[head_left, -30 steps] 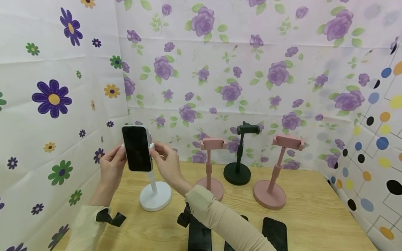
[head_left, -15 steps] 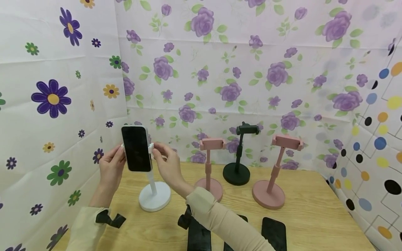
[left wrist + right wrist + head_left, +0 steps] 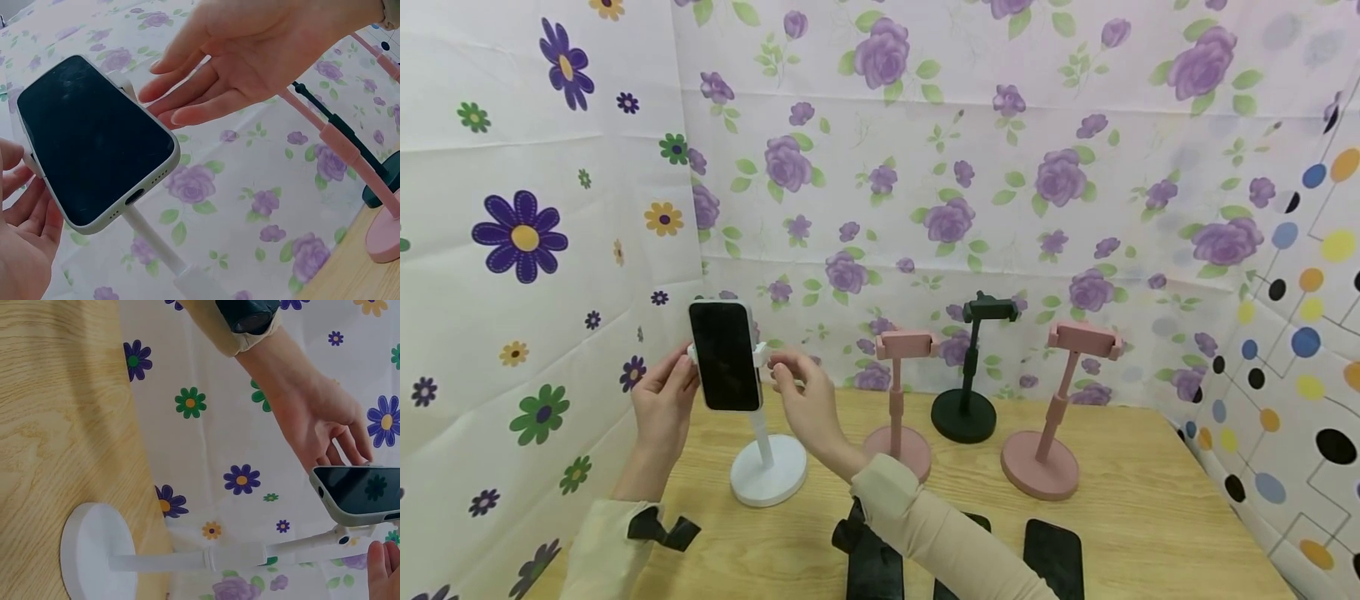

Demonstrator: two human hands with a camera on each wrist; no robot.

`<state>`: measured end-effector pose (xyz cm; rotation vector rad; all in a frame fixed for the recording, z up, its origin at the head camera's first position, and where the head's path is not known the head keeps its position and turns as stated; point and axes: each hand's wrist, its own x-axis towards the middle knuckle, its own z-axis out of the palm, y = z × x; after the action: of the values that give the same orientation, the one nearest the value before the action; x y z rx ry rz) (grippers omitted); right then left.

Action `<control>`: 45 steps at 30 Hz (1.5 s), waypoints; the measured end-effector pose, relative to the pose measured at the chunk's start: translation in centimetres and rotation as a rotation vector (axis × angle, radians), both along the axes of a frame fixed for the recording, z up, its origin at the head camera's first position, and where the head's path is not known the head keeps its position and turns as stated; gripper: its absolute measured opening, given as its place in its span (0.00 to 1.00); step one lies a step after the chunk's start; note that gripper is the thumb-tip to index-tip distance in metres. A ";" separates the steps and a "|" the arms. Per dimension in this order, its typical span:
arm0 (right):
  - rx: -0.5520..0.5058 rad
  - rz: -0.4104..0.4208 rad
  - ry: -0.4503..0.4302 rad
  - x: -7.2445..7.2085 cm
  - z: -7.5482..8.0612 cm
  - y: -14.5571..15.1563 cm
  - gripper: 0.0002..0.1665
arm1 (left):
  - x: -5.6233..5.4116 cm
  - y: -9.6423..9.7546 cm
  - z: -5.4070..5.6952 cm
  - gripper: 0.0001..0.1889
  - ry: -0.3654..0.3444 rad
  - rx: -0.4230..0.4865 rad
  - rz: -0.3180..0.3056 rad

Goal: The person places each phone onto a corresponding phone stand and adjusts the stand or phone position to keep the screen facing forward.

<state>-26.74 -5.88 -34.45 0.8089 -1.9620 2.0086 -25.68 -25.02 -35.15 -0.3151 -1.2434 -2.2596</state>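
Observation:
A smartphone (image 3: 725,357) with a dark screen and pale case stands upright in the clamp of a white phone stand (image 3: 768,472) on the left of the table. My left hand (image 3: 661,404) has thumb and fingers at the clamp's left arm, pinching it at the phone's edge. Just off the clamp's right arm is my right hand (image 3: 811,408), its fingers loosely bent and holding nothing. In the left wrist view a gap shows between the right hand (image 3: 244,56) and the phone (image 3: 94,144). The right wrist view shows the left hand (image 3: 315,415) at the phone's far edge.
Two pink phone stands (image 3: 898,454) (image 3: 1040,467) and a dark green one (image 3: 964,417) stand toward the back right. Several dark phones (image 3: 1054,554) lie along the table's front, partly under my right sleeve (image 3: 955,533). Flowered cloth (image 3: 850,208) hangs behind.
My right hand has let go of the clamp's right arm and drawn slightly right. The left fingers have shifted a little left at the clamp. Phone and stand hold their place.

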 end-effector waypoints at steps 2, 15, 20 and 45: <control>0.006 -0.001 -0.001 -0.4 -0.6 0.1 0.15 | 0.0 -0.1 -0.1 0.12 -0.006 0.017 0.004; -0.040 0.088 -0.081 1.3 0.2 1.4 0.15 | 0.1 -0.8 -0.8 0.08 -0.059 0.023 0.073; -0.055 0.088 -0.097 1.0 -1.0 1.4 0.14 | 0.3 -1.0 -1.3 0.08 -0.080 0.011 0.056; -0.044 0.112 -0.226 0.6 -4.4 3.6 0.14 | 2.1 -1.1 -3.8 0.14 -0.242 -0.151 0.062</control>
<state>-26.11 -2.30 -38.87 0.7240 -2.0206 2.2896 -23.61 -26.11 -38.99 -0.0569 -1.5300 -2.2042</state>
